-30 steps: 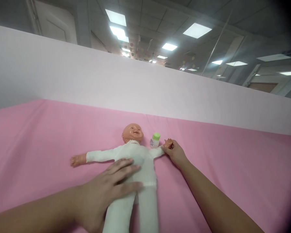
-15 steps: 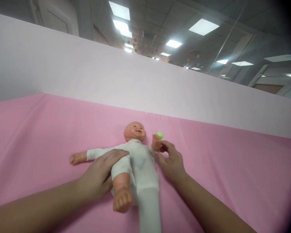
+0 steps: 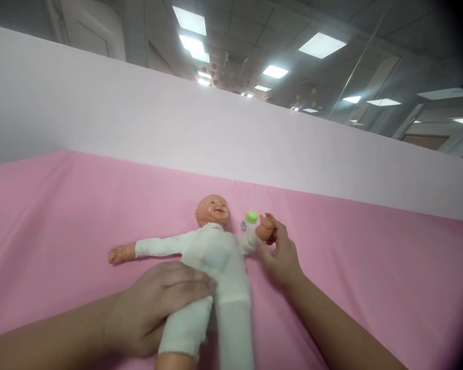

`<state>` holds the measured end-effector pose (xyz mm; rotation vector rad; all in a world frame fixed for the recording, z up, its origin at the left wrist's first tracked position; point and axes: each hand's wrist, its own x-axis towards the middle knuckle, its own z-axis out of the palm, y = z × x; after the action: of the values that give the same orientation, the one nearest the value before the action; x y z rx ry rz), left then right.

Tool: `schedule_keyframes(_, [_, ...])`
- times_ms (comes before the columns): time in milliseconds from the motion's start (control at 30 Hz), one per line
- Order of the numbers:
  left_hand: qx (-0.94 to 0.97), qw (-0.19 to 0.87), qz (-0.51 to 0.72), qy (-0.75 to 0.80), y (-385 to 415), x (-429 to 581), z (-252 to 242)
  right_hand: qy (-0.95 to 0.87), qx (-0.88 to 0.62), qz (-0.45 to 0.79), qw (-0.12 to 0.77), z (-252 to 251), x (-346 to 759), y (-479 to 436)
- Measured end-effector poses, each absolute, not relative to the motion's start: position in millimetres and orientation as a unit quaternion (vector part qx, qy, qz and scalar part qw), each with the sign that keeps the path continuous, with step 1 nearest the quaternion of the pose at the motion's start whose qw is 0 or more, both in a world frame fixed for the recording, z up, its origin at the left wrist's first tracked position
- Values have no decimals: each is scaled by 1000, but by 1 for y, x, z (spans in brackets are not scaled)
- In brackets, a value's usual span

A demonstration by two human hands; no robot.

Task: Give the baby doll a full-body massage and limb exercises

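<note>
A baby doll (image 3: 216, 254) in a white one-piece suit lies on its back on a pink sheet (image 3: 61, 221), head away from me, arms spread. My left hand (image 3: 158, 303) wraps around the doll's leg on my left, near the hip. My right hand (image 3: 280, 252) pinches the doll's small hand on the right side and holds it slightly up. A small bottle with a green cap (image 3: 250, 220) stands just behind that doll hand, partly hidden by it.
A pale pink-white panel (image 3: 177, 123) rises along the far edge of the pink sheet. Above it show ceiling lights and a glass partition. Wide stretches of pink sheet lie to both sides of the doll.
The doll's leg on my left, bent up half a second ago, is now lowered and straighter under my left hand. The doll's arm on the right has been drawn outward again by my right hand.
</note>
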<state>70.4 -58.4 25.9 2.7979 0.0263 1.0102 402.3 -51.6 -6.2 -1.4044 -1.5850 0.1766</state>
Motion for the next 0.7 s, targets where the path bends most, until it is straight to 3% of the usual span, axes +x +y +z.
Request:
schedule_keyframes(100, [948,88,300,-52,-69,79,33,-566,-635,121,511,-7,421,-40])
schedule_keyframes(267, [954,90,279,-59,-77,85,31,-513,-729,164,422,-16,441,-20])
schedule_keyframes(400, [954,103,278,-43,-75,81,27,-519,-729,169,413,-20,441,-15])
schedule_keyframes(600, [921,107,351,132,-51,66,12,-547,-610,194,539,-16,421,-29])
schedule_keyframes(700, [896,129,343,251,-35,61,6,-609,-578,165,517,-10,400,-43])
